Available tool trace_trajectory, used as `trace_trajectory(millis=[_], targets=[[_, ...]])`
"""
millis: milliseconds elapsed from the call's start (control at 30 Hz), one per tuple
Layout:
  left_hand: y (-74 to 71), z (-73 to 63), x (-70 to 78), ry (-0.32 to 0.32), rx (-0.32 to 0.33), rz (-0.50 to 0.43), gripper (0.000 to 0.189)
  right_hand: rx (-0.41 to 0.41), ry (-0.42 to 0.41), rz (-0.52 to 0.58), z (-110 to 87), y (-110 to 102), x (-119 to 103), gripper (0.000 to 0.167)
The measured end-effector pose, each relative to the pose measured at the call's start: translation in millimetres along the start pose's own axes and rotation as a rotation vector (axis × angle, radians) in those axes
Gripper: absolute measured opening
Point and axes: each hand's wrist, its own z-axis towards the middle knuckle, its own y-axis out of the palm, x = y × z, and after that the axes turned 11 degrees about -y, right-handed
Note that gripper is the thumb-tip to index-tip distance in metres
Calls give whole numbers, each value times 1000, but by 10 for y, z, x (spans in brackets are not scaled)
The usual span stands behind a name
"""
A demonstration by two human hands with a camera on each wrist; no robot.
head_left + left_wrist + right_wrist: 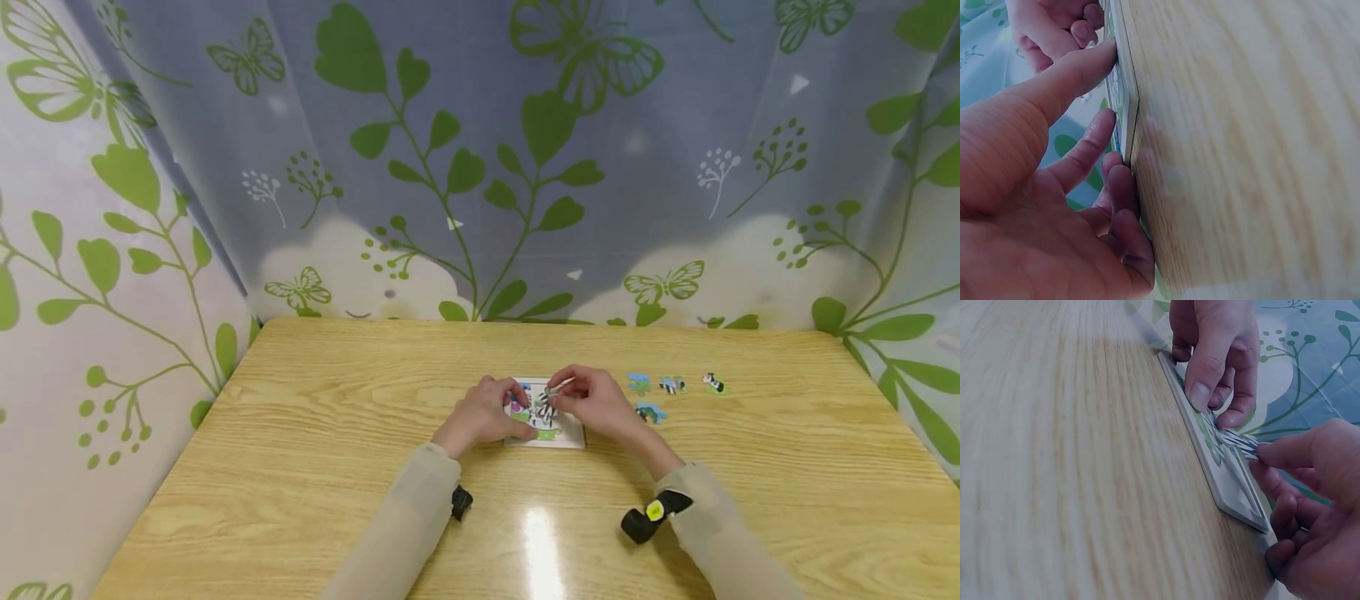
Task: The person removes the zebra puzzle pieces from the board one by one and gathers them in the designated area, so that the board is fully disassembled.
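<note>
A small white jigsaw board [573,433] lies flat on the table, partly filled with coloured animal pieces at its left. Thumb and index fingertips of my left hand [480,417] press on the board's face, while its other fingers bend beside the edge, as the left wrist view shows. Above the board's middle, my right hand [600,406] pinches a black-and-white striped puzzle piece [1244,444] between thumb and index finger. That piece is tilted, its lower end at the board. Fingers hide part of the picture.
Right of the board lie several loose puzzle pieces, among them a blue-green one [639,382], a panda piece [714,383] and a blue one with a dark figure [651,412]. A leaf-patterned curtain [480,192] stands behind the wooden table [315,467].
</note>
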Motion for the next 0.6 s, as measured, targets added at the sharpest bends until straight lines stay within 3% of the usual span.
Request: trace_trajectory(millis=[267,500,600], targets=[[-24,-4,-32,9,-29,-3,36,51,-27,34,-91,-161,-6,18],[-116,31,-132,79,-147,-100,37,82,-52,-13,-222,-387,-22,19],[-135,42,-150,106,-173,-101,40,98,-53,-51,-303,-505,12,19]])
